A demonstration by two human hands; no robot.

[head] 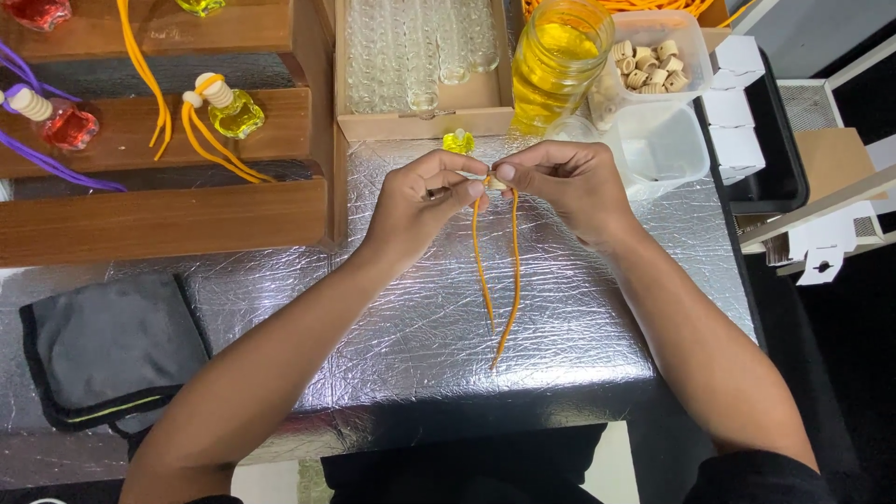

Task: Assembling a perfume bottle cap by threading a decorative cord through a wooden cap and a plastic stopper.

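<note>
cord (pixel 513 271): orange | worktop (pixel 420 317): crinkled silver foil | jar (pixel 557 61): clear, yellow liquid | small bottle (pixel 457 142): yellow | cloth (pixel 107 350): grey, black edge, thin yellow stripe | shelves (pixel 159 219): brown wood | boxes (pixel 737 103): white | bottle on the shelf (pixel 70 126): red, purple cord

Both forearms bare to above the elbow; black sleeve edges at lower frame corners; no rings, watch or gloves.

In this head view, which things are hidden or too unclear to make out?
- Small pale piece: covered by fingertips of left hand and right hand.
- Orange cord: its top is hidden in the pinch.
- Red bottle: cut by the top edge.
- Clear vials: blurred, uncountable.
</note>
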